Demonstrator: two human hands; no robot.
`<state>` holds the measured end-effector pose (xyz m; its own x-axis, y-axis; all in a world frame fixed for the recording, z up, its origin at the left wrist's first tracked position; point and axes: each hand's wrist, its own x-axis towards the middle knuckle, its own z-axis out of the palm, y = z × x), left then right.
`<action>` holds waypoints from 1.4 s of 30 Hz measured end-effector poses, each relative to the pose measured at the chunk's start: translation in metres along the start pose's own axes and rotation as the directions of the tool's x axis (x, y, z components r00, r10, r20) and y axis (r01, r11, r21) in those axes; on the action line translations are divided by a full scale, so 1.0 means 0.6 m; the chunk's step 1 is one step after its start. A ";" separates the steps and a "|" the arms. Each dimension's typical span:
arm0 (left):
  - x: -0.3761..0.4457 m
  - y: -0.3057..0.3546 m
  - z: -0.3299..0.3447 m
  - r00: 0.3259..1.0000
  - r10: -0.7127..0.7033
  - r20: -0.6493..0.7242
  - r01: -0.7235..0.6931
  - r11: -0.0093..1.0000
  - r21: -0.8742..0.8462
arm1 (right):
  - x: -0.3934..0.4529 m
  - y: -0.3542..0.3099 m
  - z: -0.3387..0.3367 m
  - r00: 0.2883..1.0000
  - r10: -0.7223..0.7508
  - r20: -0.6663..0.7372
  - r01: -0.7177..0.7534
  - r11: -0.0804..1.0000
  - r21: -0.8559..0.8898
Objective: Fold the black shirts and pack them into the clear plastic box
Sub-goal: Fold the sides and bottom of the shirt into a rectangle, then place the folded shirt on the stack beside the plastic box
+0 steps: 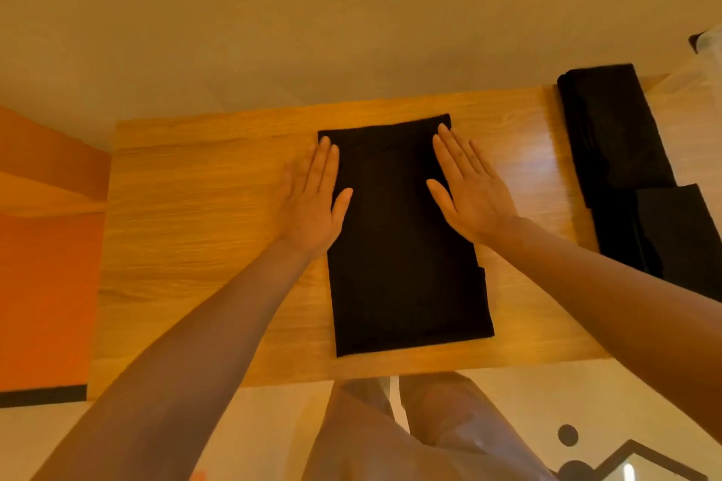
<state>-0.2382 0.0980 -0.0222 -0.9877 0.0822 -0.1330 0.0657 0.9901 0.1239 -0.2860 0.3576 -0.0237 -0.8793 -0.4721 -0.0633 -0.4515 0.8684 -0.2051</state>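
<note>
An orange wall panel fills the far left, beside the wooden table. On the table, the left hand lies flat with straight fingers, its palm over the left long edge of a black shirt that is folded into a narrow rectangle at the table's middle; part of the hand rests on the wood just beside the cloth. The hand grasps nothing. The right hand lies flat in the same way on the shirt's right long edge near its far end, fingers straight and spread a little, also grasping nothing. Further right, well apart from the folded shirt, a pile of black shirts lies along the table's right end. At the upper right edge of the view, a small corner of a clear plastic box shows.
</note>
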 end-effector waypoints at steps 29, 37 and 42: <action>-0.345 0.044 0.059 0.783 0.573 -0.242 -0.604 0.794 -0.074 | -0.386 -0.066 0.046 0.938 -0.325 -0.120 0.326 0.945 -0.014; -0.350 0.075 0.005 0.977 -0.204 0.058 0.176 0.623 -0.763 | -0.389 -0.080 0.001 0.996 0.074 -0.048 -0.037 0.845 0.533; -0.346 0.076 -0.003 0.950 -0.281 0.134 0.248 0.424 -0.871 | -0.371 -0.084 -0.044 0.952 0.293 0.087 -0.246 0.567 0.786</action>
<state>-0.0307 0.1261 0.0128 -0.9381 -0.1844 -0.2932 -0.3409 0.3417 0.8758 -0.0719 0.4230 0.0266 -0.9562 -0.2086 -0.2052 0.0797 0.4892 -0.8685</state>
